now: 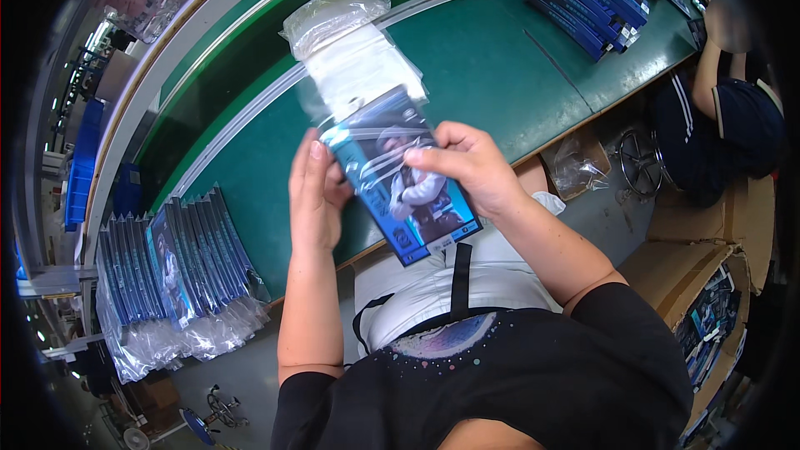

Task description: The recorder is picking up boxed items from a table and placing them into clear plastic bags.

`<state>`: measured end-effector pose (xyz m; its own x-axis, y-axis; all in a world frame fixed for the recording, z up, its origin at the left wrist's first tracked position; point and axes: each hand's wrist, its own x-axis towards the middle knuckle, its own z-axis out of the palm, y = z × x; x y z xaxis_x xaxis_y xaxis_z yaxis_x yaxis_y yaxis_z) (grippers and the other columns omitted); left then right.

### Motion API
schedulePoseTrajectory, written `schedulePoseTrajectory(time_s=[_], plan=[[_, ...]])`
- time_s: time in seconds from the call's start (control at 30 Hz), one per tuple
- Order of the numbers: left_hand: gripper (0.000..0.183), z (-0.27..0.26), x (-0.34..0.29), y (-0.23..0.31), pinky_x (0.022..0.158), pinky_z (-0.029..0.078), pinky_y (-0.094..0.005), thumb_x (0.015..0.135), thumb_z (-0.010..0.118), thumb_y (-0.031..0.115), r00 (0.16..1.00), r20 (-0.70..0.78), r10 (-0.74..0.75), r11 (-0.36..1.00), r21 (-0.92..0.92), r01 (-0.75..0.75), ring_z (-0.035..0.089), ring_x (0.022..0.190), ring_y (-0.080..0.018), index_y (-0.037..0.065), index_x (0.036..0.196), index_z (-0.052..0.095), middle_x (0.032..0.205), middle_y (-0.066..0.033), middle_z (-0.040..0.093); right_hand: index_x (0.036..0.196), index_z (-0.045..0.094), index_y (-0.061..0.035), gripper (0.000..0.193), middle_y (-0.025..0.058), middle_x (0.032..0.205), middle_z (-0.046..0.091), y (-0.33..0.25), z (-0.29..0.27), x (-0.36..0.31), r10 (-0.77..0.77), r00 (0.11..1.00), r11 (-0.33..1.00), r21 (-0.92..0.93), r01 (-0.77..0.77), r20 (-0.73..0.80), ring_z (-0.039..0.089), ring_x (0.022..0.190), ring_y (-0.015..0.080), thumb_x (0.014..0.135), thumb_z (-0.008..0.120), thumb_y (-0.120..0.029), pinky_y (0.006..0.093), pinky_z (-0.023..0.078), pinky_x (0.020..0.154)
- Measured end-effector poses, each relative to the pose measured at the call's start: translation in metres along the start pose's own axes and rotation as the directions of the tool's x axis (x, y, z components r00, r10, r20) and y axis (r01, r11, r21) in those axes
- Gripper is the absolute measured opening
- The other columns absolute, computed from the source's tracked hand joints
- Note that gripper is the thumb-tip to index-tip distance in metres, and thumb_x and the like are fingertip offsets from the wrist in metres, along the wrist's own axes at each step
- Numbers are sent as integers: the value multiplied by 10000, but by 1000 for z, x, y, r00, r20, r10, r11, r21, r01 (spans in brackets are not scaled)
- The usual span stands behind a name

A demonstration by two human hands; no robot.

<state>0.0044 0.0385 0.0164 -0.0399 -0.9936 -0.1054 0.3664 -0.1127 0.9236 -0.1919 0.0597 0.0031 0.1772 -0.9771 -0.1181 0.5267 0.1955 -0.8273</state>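
Note:
A flat blue printed box (406, 175) is held tilted in front of me, over the near edge of the green table. Clear plastic film with bright reflections shows around its upper part; how far it covers the box I cannot tell. My right hand (475, 167) grips the right edge, thumb lying across the front face. At the left edge my left hand (317, 187) is closed against the box, some fingers curling behind it and slightly blurred. Just beyond the box's top end lies a pile of flat clear and white plastic bags (362, 67).
Bagged blue boxes stand in a row (171, 258) at the left end of the green table (475, 58). Stacked blue boxes (583, 0) sit at the far right. A cardboard carton (708, 283) holding more boxes is at my right, and a co-worker (717, 117) sits beyond.

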Motion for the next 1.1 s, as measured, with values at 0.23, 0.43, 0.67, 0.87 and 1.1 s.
schedulePoseTrajectory(time_s=[0.23,0.43,0.67,0.87,1.1], plan=[[293,-1,7,20,848,529,-396,915,539,185,968,114,-224,878,-408,252,650,932,-273,-29,1114,558,1038,-164,647,1390,330,27,833,104,963,657,-25,1,-16,27,887,789,-555,265,461,623,886,144,724,801,-141,275,504,791],[396,43,-38,8,927,485,-477,956,491,233,925,291,-246,931,-194,309,573,1100,-331,-45,1237,469,1197,-185,568,1404,364,-30,726,159,921,644,-36,17,-10,-600,708,416,-610,674,372,645,815,208,755,690,-29,310,513,746],[559,34,-43,27,931,479,-486,977,399,421,765,569,-302,951,118,287,561,1124,-312,-54,1268,446,1226,-221,542,825,589,-3,241,128,759,572,-55,28,-33,-810,361,70,-536,842,462,551,613,270,608,543,92,349,448,540],[739,22,-53,11,941,432,-360,913,378,629,828,297,-475,853,386,350,496,1174,-199,63,1387,355,1270,-95,506,791,564,-47,157,77,743,548,-30,38,-29,-674,440,238,-389,890,594,565,680,265,660,579,38,369,448,581],[568,-17,-67,22,1000,402,-377,969,423,364,963,260,-74,953,302,-9,502,1178,-254,-52,1352,375,1309,-175,482,1190,509,-31,408,153,1009,559,-12,57,-34,-581,427,383,-231,895,693,565,906,333,835,629,-194,410,466,757]])
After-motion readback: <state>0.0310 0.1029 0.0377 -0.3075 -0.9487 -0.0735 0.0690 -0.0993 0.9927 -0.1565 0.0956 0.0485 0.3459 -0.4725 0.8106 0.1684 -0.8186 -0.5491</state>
